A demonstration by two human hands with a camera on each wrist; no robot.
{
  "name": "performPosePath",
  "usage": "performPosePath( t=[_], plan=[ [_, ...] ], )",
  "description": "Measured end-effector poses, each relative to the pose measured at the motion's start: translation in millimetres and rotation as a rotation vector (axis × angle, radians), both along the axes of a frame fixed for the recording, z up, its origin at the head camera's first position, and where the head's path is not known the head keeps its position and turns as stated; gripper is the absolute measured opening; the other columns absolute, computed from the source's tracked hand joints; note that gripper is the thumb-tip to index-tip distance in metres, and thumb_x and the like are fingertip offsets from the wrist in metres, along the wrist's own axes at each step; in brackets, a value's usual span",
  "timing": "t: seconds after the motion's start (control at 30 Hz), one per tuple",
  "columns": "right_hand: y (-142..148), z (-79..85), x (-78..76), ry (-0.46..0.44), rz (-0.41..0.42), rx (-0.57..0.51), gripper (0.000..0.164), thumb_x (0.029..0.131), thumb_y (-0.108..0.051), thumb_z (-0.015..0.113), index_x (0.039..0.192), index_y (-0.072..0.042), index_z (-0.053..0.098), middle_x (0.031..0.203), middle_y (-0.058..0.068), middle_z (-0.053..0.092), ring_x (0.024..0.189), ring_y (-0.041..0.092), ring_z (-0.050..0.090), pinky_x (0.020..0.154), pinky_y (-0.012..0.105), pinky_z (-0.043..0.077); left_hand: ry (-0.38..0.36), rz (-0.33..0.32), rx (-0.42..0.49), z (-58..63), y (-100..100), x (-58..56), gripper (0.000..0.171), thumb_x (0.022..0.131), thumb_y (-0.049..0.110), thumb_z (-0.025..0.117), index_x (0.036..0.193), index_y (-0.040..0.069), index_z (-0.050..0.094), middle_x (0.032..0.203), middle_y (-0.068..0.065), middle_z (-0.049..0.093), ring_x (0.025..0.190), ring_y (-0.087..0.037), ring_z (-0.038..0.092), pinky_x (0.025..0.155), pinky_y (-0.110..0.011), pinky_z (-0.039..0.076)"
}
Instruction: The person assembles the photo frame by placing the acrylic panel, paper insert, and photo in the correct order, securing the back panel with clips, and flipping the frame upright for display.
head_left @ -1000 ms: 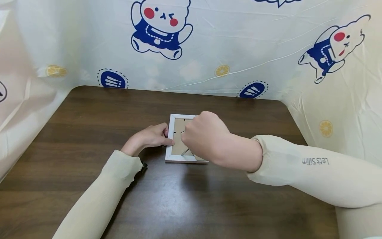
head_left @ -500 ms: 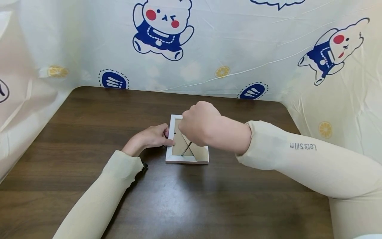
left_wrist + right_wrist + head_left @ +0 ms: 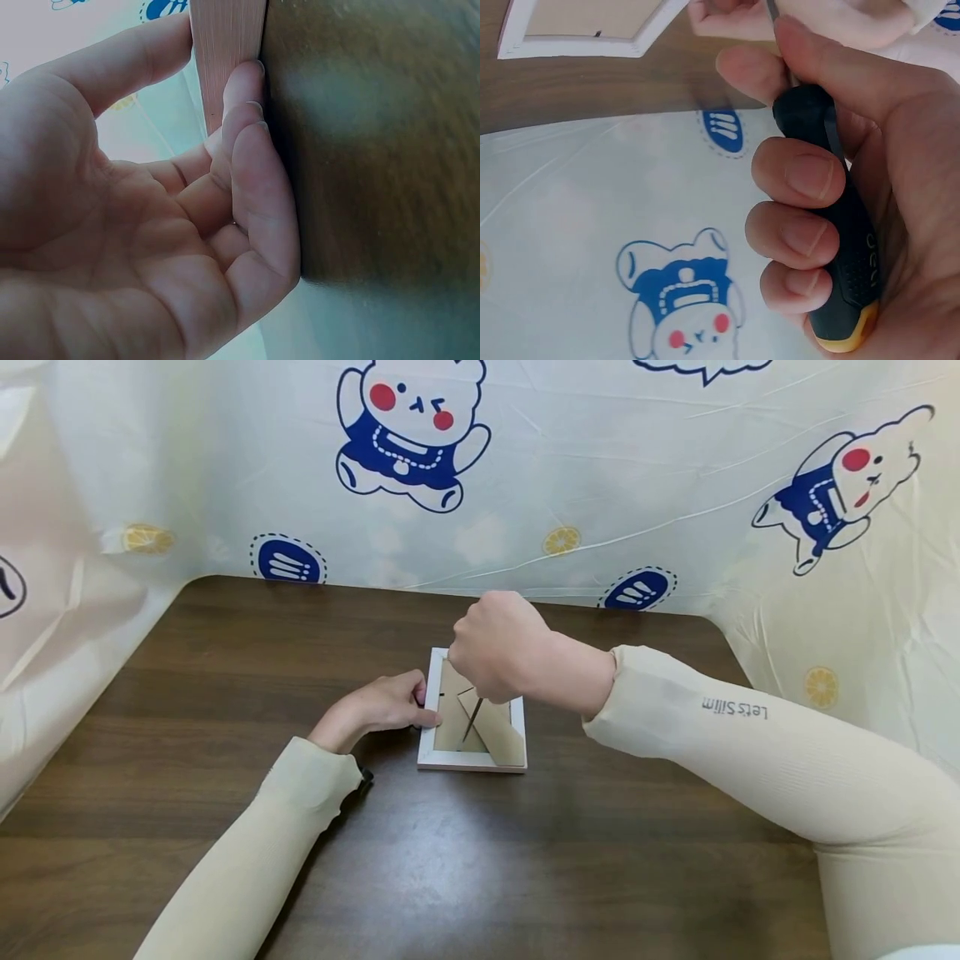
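At the left of centre, your left hand [image 3: 378, 703] pinches the frame's left edge, thumb on top, fingers curled against the side. The frame [image 3: 465, 761] lies flat, back up, mid-picture on the table [image 3: 450, 885]. That one-sided grip is the weak point: a hard sideways push could swing the frame round or pull it from under your thumb. By the left rail a small dark tab [image 3: 442, 694] shows on the board [image 3: 450, 727]; prised too hard, it would probably bend or snap. Just right of it, the screwdriver [image 3: 472, 718] slants down to the lower left, thumb nearby, so a leftward skid could nick you. I cannot tell whether the tip touches; pressed too steeply, it could gouge the board. Close on its right, the stand [image 3: 501, 737] could snag the shaft. Above, your right hand [image 3: 498, 647] wraps tightly round the handle; in the head view it covers much of the frame's top, so you could misjudge something there.
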State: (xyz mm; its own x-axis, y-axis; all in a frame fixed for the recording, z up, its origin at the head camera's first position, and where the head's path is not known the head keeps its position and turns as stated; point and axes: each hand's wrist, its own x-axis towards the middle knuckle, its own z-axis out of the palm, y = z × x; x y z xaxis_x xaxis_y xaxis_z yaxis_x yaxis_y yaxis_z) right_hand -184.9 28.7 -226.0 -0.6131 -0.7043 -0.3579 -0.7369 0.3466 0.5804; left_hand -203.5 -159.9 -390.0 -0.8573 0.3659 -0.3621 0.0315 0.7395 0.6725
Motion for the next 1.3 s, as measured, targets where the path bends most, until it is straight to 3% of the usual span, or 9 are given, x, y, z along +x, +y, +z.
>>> performPosePath(
  t=[0.1,0.2,0.3,0.57,0.67,0.77,1.0,1.13,1.3],
  plan=[
    [-1,-1.5,-8.4,0.0,-0.035,0.019,0.028,0.097,-0.039,0.065,0.076,-0.021,0.064,0.068,-0.006,0.049,0.062,0.014,0.041,0.054,0.03,0.043,0.0,-0.004,-0.002,-0.1,1,-0.6,0.04,0.093,0.031,0.079,0.106,0.004,0.053,0.095,-0.008,0.062,0.086,-0.023,0.057,0.076,-0.034,0.045],
    [-2,-2.9,-16.1,0.004,-0.052,0.025,0.035,0.094,-0.057,0.07,0.088,-0.022,0.074,0.077,-0.005,0.064,0.068,0.014,0.053,0.061,0.033,0.054,-0.001,-0.006,-0.009,0.5,1,-0.9,0.04,0.093,0.031,0.079,0.105,0.005,0.052,0.094,-0.008,0.062,0.085,-0.023,0.057,0.076,-0.034,0.044],
    [-2,-5.2,-23.8,0.009,-0.062,0.008,0.044,0.09,-0.065,0.073,0.094,-0.022,0.078,0.082,-0.003,0.07,0.07,0.014,0.056,0.065,0.033,0.057,-0.004,-0.001,-0.015,1.1,0,-0.7,0.039,0.094,0.031,0.078,0.105,0.005,0.052,0.093,-0.008,0.062,0.085,-0.023,0.057,0.075,-0.034,0.044],
    [-1,-13.8,-41.6,-0.013,-0.109,-0.019,0.051,0.084,-0.071,0.076,0.088,-0.021,0.076,0.074,-0.004,0.06,0.065,0.014,0.045,0.058,0.031,0.047,-0.01,0.009,-0.013,0.4,0,0.7,0.039,0.095,0.031,0.078,0.106,0.005,0.052,0.093,-0.008,0.062,0.084,-0.023,0.058,0.075,-0.034,0.044],
    [-1,-16.9,-47.0,-0.021,-0.129,-0.014,0.05,0.083,-0.071,0.077,0.089,-0.021,0.076,0.08,-0.004,0.065,0.068,0.014,0.047,0.065,0.034,0.054,-0.01,0.009,-0.011,-0.3,1,1.2,0.039,0.094,0.031,0.078,0.106,0.005,0.052,0.093,-0.008,0.062,0.084,-0.023,0.057,0.075,-0.034,0.044],
    [-3,-19.9,-52.8,-0.039,-0.155,-0.011,0.049,0.083,-0.07,0.078,0.093,-0.022,0.078,0.091,-0.003,0.072,0.074,0.014,0.055,0.08,0.039,0.056,-0.008,0.007,-0.008,0.3,1,1.1,0.04,0.094,0.031,0.079,0.106,0.005,0.052,0.093,-0.008,0.061,0.084,-0.023,0.057,0.074,-0.034,0.044],
    [-8,-25.2,-66.1,-0.12,-0.224,-0.012,0.053,0.085,-0.067,0.079,0.111,-0.021,0.079,0.115,0.0,0.075,0.105,0.022,0.068,0.118,0.057,0.035,-0.005,0.016,-0.002,-1.5,1,0.6,0.038,0.093,0.03,0.079,0.105,0.005,0.052,0.093,-0.007,0.061,0.083,-0.022,0.057,0.075,-0.034,0.045],
    [-10,-28.6,-71.7,-0.131,-0.243,0.0,0.055,0.085,-0.069,0.078,0.112,-0.022,0.079,0.116,-0.001,0.075,0.11,0.023,0.068,0.122,0.06,0.029,0.001,0.017,-0.002,-1.0,0,0.8,0.038,0.093,0.03,0.079,0.105,0.005,0.052,0.092,-0.007,0.061,0.083,-0.022,0.057,0.075,-0.034,0.044],
    [-13,-33.9,-78.0,-0.159,-0.26,-0.011,0.053,0.082,-0.069,0.08,0.103,-0.021,0.077,0.106,-0.002,0.074,0.105,0.021,0.067,0.123,0.059,0.027,-0.003,0.027,-0.004,-0.5,0,1.3,0.038,0.093,0.029,0.079,0.103,0.005,0.052,0.091,-0.006,0.061,0.082,-0.022,0.057,0.074,-0.034,0.044]
  ],
)
